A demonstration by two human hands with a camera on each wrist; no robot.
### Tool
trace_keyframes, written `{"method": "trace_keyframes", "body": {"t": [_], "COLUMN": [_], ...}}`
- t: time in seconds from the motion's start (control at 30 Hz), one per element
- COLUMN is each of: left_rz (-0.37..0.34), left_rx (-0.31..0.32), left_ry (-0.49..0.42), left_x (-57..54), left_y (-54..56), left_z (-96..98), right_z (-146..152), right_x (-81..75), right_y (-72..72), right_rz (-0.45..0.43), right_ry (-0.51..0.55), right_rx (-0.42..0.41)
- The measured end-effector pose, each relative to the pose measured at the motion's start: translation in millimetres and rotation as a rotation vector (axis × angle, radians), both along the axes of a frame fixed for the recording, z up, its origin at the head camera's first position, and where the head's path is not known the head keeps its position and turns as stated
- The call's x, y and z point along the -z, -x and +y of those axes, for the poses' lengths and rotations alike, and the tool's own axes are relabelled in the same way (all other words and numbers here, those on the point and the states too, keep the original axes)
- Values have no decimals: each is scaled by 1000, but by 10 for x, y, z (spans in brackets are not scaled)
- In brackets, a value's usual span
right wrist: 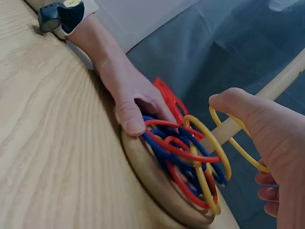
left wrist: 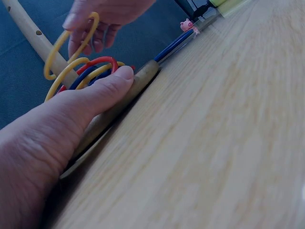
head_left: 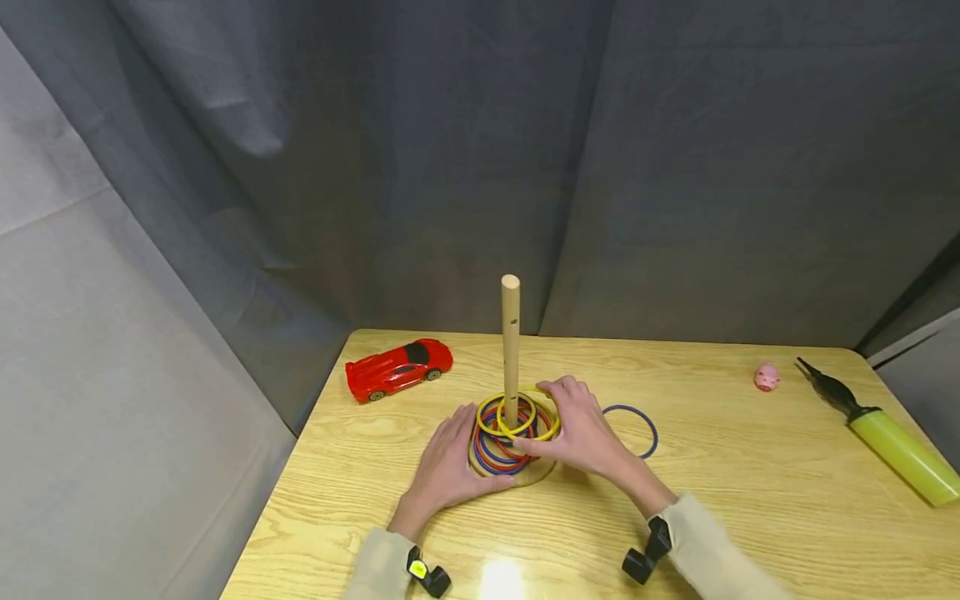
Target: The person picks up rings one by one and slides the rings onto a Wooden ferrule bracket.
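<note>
A wooden peg (head_left: 511, 350) stands upright on a round wooden base (head_left: 536, 477). Red, blue and yellow rings lie in a tangle around its foot, a lower yellow ring (right wrist: 208, 135) among them. My left hand (head_left: 447, 461) grips the base from the left, thumb along the near edge and fingers around the far side, partly hidden. Thumb and fingers of my right hand (head_left: 579, 429) pinch another yellow ring (left wrist: 49, 61), tilted and raised above the pile. The peg passes through this ring. Right of the base, a blue ring (head_left: 656, 433) lies on the table.
At the table's back left sits a red toy car (head_left: 397, 369). A small pink pig (head_left: 767, 377) is at the back right, beside a yellow-green hand pump (head_left: 900, 450) with a black nozzle. Dark curtains (head_left: 450, 167) hang behind the wooden table (head_left: 720, 467).
</note>
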State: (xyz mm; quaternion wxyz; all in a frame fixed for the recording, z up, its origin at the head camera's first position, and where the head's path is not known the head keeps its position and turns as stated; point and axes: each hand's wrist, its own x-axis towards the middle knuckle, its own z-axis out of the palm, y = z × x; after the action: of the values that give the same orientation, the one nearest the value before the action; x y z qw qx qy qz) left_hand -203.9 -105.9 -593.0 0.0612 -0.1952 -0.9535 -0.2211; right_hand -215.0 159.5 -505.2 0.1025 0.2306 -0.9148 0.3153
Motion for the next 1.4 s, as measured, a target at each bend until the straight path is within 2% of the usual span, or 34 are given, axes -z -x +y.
{"method": "trace_keyframes", "body": {"t": [0.27,0.5,0.8,1.03,1.3,1.4], "left_rz": [-21,-32,-13,-29,-29,-31], "left_rx": [-7,-11,0,-11,-13,-12], "left_ry": [-4,-14,-21,-19,-11,-10], "left_x": [-21,-27,-26,-5,-4,-1], "left_y": [-8,-18,-20,-1,-4,-6], "left_z": [3,16,1,12,3,0], "right_z": [52,147,416,707,1019,1112], "right_x": [143,184,410,581,658,679], "right_y": [-51,-120,-229,-225,-231,-230], "right_rz": [51,15,-13,39,56,36], "right_ry": [-45,-16,57,7,-32,-42], "right_rx": [3,23,104,164,248,297]}}
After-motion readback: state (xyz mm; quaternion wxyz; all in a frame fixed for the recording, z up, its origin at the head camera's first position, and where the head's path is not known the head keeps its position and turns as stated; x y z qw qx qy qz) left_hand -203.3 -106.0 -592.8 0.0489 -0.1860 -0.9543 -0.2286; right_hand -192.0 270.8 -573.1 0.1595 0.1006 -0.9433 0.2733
